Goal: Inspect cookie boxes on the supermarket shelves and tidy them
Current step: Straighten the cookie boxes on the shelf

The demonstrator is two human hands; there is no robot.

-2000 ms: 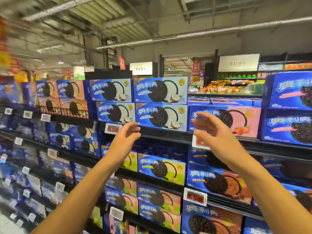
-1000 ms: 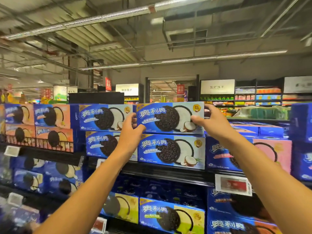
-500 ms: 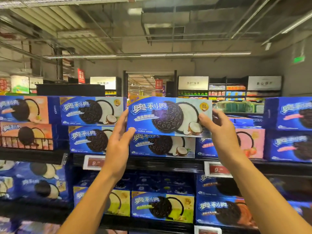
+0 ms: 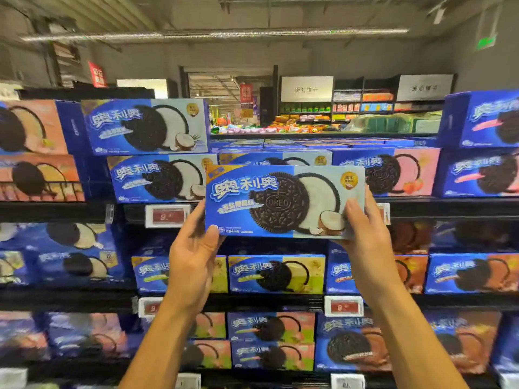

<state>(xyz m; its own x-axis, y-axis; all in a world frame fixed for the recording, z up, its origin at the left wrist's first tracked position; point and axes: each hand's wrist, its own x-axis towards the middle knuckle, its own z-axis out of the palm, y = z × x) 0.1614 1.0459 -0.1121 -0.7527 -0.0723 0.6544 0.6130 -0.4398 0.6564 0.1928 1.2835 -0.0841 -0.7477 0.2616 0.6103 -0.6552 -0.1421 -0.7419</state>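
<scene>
both hands held coconut box [image 4: 283, 202] off shelf [image 4: 449, 206], face to cam. l hand [image 4: 193, 259] fingers curled round left end, r hand [image 4: 365, 237] round right end. pink box [image 4: 393, 172] behind.

Single head-worn view faces the shelves [image 4: 280, 209] squarely, close, tilted slightly upward.

The coconut cookie box [image 4: 283, 202], earlier on top of its stack on the upper shelf, is now lifted off and held lower, in front of the shelf edge, with the left hand [image 4: 193, 259] and right hand [image 4: 365, 242] gripping its ends
</scene>
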